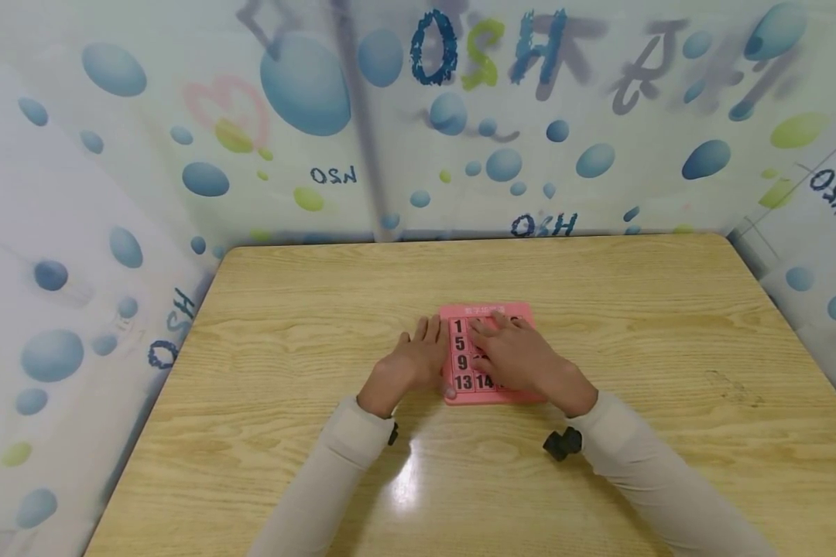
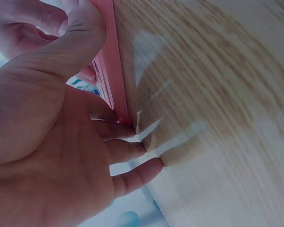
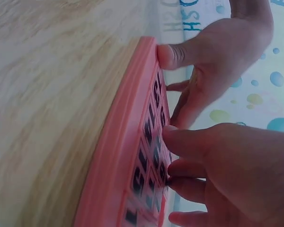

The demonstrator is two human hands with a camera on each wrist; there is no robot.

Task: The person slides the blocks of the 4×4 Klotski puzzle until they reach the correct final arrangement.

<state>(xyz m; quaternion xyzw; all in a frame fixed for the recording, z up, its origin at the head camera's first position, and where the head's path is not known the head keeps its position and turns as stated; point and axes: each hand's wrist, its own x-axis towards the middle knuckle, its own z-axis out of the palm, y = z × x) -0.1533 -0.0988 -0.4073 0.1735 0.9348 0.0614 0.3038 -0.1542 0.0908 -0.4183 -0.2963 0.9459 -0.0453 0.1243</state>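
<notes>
A pink sliding number puzzle (image 1: 460,353) lies flat on the table, with black numbers on its tiles; 1, 5, 9, 13 and 14 show in the head view. Along its left edge, my left hand (image 1: 418,360) rests with fingers straight, fingertips at the tabletop in the left wrist view. Its thumb (image 3: 168,56) presses on the near left corner of the frame. My right hand (image 1: 519,356) lies over the middle and right of the board, thumb and fingertips (image 3: 173,135) touching the tiles. Many tiles are hidden beneath it.
The wooden table (image 1: 306,325) extends around the puzzle on all sides. Behind it and at both sides hang light sheets (image 1: 404,155) printed with blue and green dots. A small dark device (image 1: 563,444) sits at my right wrist.
</notes>
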